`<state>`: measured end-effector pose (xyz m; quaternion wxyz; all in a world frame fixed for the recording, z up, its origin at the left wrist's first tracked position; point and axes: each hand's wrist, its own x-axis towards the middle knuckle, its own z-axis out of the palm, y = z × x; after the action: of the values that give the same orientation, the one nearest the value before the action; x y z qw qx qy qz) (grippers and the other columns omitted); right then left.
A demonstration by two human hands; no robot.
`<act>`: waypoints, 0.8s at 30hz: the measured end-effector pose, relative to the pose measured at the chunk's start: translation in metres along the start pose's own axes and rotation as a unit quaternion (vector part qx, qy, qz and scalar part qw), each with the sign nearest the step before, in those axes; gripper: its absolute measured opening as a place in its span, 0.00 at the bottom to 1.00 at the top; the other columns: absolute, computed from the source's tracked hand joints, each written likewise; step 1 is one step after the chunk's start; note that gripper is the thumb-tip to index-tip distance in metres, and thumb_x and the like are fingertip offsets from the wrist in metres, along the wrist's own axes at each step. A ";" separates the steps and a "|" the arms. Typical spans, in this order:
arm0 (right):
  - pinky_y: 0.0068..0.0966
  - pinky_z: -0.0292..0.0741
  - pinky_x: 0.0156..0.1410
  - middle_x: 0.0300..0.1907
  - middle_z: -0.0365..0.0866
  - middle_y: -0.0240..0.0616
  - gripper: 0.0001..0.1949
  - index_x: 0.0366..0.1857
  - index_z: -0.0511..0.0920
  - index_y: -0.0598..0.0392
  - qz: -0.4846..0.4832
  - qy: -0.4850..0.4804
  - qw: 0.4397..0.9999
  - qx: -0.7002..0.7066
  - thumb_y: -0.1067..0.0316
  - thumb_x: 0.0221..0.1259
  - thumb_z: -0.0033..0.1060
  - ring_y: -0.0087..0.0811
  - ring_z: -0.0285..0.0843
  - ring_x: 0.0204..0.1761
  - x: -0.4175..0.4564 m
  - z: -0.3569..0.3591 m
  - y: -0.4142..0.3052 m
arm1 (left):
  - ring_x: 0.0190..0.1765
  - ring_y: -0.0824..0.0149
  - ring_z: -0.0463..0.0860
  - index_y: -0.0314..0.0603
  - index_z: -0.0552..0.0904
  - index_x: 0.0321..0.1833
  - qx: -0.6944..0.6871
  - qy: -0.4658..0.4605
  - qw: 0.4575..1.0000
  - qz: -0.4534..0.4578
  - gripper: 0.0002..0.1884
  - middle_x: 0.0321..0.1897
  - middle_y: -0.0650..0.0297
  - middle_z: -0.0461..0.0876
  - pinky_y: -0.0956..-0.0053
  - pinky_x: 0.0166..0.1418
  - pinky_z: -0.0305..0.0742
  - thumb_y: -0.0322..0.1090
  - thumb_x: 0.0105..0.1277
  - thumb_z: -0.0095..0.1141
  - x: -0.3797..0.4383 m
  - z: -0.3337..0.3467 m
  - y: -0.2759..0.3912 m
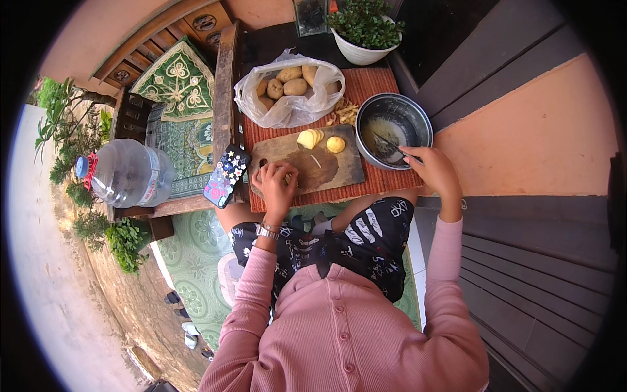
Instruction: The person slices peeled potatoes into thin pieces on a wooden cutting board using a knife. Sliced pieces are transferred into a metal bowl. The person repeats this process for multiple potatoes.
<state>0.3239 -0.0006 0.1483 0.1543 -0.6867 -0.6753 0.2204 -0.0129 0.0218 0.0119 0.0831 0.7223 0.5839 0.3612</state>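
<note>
My right hand (431, 169) holds a knife (387, 142), its blade inside a dark metal pot (365, 154) that has pale pieces and some liquid at the bottom. At the left end of a wooden cutting board (343, 171), my left hand (278, 183) rests with curled fingers, partly hiding something small and pale beneath them. Sliced peeled potato (309, 139) lies near the board's far edge, beside a rounded peeled piece (335, 144). One thin strip (315, 160) lies nearer the middle.
Behind the board stands a plastic bag (274, 115) of unpeeled potatoes (295, 87), with peelings (347, 113) beside it. A star-patterned phone case (227, 176) lies at the left on the bench arm, near a large water bottle (132, 172). A potted plant (363, 49) stands at the back.
</note>
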 end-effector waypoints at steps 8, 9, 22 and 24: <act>0.34 0.77 0.49 0.44 0.86 0.47 0.13 0.51 0.85 0.48 0.009 0.052 0.998 0.044 0.62 0.66 0.60 0.46 0.84 0.44 -0.012 -0.001 0.004 | 0.47 0.65 0.79 0.50 0.87 0.35 -0.059 -0.066 0.995 -0.053 0.03 0.32 0.68 0.85 0.55 0.68 0.53 0.37 0.60 0.66 0.002 0.009 -0.005; 0.33 0.77 0.50 0.44 0.86 0.47 0.13 0.52 0.85 0.48 0.011 0.061 0.997 0.056 0.62 0.66 0.60 0.46 0.84 0.44 -0.013 0.000 0.005 | 0.46 0.65 0.79 0.50 0.87 0.35 -0.065 -0.067 0.994 -0.061 0.04 0.32 0.68 0.85 0.55 0.68 0.53 0.37 0.61 0.66 0.003 0.011 -0.005; 0.22 0.76 0.53 0.50 0.87 0.47 0.15 0.59 0.80 0.55 0.025 0.019 0.960 0.279 0.69 0.70 0.57 0.21 0.82 0.45 -0.032 0.000 -0.032 | 0.55 0.62 0.74 0.51 0.88 0.33 -0.044 -0.047 0.996 -0.057 0.05 0.42 0.71 0.83 0.56 0.67 0.53 0.37 0.55 0.69 0.005 0.026 -0.010; 0.23 0.76 0.53 0.48 0.87 0.46 0.16 0.59 0.79 0.56 0.021 -0.002 0.959 0.281 0.69 0.70 0.57 0.23 0.83 0.44 -0.033 0.006 -0.038 | 0.56 0.61 0.73 0.51 0.88 0.33 -0.033 -0.041 0.997 -0.053 0.05 0.45 0.71 0.82 0.56 0.67 0.53 0.37 0.55 0.69 0.004 0.027 -0.011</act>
<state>0.2883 -0.0322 0.1660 0.3348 -0.6292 -0.5719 0.4061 -0.0046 0.0366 -0.0114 0.1497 0.7015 0.6053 0.3450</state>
